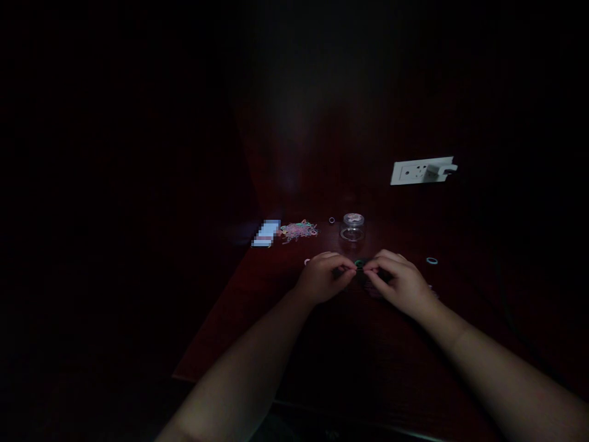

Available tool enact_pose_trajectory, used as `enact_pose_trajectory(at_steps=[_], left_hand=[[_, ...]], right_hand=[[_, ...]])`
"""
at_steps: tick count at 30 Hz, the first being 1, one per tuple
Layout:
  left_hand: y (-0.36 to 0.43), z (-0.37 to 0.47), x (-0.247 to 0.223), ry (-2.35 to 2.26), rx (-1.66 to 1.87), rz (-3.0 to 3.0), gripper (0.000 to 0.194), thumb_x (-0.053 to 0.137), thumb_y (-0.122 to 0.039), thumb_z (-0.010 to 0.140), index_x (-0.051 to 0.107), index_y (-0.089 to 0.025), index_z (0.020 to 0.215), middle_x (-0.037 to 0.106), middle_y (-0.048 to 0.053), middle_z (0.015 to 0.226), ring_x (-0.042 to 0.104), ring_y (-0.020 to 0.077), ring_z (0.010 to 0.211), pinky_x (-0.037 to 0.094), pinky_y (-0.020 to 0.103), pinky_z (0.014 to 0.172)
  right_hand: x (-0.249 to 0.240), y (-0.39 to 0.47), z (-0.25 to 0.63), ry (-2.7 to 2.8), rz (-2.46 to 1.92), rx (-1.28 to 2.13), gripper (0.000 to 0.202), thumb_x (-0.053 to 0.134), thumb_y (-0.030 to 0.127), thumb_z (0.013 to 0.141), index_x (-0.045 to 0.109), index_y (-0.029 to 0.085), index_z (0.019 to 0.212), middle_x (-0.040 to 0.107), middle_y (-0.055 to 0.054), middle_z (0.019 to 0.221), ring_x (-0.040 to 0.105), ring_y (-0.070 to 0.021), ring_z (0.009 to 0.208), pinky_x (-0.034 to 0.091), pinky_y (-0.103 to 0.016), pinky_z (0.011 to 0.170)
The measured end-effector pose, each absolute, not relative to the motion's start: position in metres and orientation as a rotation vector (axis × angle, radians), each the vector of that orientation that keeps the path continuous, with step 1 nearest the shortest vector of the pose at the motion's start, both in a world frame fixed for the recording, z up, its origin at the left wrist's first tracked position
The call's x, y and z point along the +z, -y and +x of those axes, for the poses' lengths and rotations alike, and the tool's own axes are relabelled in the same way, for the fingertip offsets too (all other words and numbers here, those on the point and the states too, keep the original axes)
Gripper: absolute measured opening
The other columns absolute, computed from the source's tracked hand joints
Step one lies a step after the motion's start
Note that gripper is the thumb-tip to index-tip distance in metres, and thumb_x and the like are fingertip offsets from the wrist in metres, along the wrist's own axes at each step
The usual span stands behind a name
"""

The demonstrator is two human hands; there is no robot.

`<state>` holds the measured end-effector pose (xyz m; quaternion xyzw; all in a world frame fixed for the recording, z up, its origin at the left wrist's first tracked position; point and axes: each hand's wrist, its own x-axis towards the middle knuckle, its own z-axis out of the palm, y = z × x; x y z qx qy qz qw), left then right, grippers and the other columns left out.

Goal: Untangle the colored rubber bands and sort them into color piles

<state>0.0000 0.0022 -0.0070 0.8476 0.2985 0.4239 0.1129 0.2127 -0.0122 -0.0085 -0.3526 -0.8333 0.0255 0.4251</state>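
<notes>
My left hand [326,276] and my right hand [399,281] meet over the dark red table, fingertips pinched a short way apart. Between them runs a thin greenish band [359,269], held at both ends. A small green ring [359,263] shows just behind it. Partly hidden under my right hand are several pale purple pieces [375,290]. A pink ring [307,262] lies by the back of my left hand. Beyond my hands stands a clear round jar [352,230] with a lid on.
A heap of coloured bands [300,231] lies at the back left beside a lit phone [266,233]. Single rings lie near the jar [332,220] and at the right [431,261]. A wall socket [421,171] holds a plug. The table's left edge [216,313] slants toward me.
</notes>
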Motion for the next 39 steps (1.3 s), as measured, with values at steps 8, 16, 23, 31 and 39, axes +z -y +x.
enact_pose_trajectory(at_steps=[8,16,23,31,39], left_hand=[[0.0000,-0.0002,-0.0075,-0.867,1.256,2.454,0.008,0.065,-0.022,0.085,0.069,-0.021,0.091,0.070,0.001,0.082,0.064,0.0143,0.077,0.051,0.029,0.073],[0.0036,0.0000,-0.0043,-0.856,1.252,2.423,0.011,0.068,-0.028,0.084,0.068,-0.020,0.091,0.070,0.002,0.082,0.064,0.0151,0.077,0.051,0.029,0.072],[0.0038,-0.0008,-0.0041,-0.863,1.247,2.455,0.009,0.064,-0.026,0.087,0.069,-0.019,0.085,0.069,0.002,0.078,0.063,0.0139,0.074,0.050,0.028,0.071],[0.0023,-0.0011,-0.0056,-0.837,1.231,2.466,0.010,0.063,-0.026,0.088,0.068,-0.018,0.083,0.068,0.001,0.076,0.060,0.0133,0.072,0.047,0.028,0.070],[0.0024,-0.0026,-0.0065,-0.854,1.202,2.467,0.012,0.061,-0.027,0.089,0.068,-0.019,0.083,0.068,0.001,0.076,0.060,0.0140,0.073,0.047,0.029,0.073]], right_hand=[[-0.0059,0.0144,0.2131,2.078,-0.898,0.048,0.008,0.060,0.018,0.089,0.065,0.021,0.083,0.061,-0.003,0.076,0.057,-0.0181,0.072,0.041,-0.032,0.069],[-0.0025,0.0167,0.2119,2.104,-0.917,0.023,0.008,0.060,0.017,0.088,0.064,0.021,0.082,0.062,-0.003,0.077,0.058,-0.0184,0.072,0.041,-0.033,0.069],[-0.0010,0.0181,0.2111,2.118,-0.930,0.013,0.010,0.060,0.017,0.087,0.063,0.021,0.079,0.061,-0.003,0.076,0.057,-0.0181,0.072,0.039,-0.032,0.068],[0.0002,0.0183,0.2120,2.126,-0.928,0.027,0.011,0.061,0.018,0.088,0.063,0.020,0.078,0.060,-0.003,0.075,0.056,-0.0180,0.072,0.039,-0.033,0.068],[0.0012,0.0188,0.2131,2.148,-0.899,0.044,0.011,0.061,0.018,0.087,0.064,0.021,0.078,0.063,-0.003,0.076,0.058,-0.0185,0.073,0.039,-0.034,0.069]])
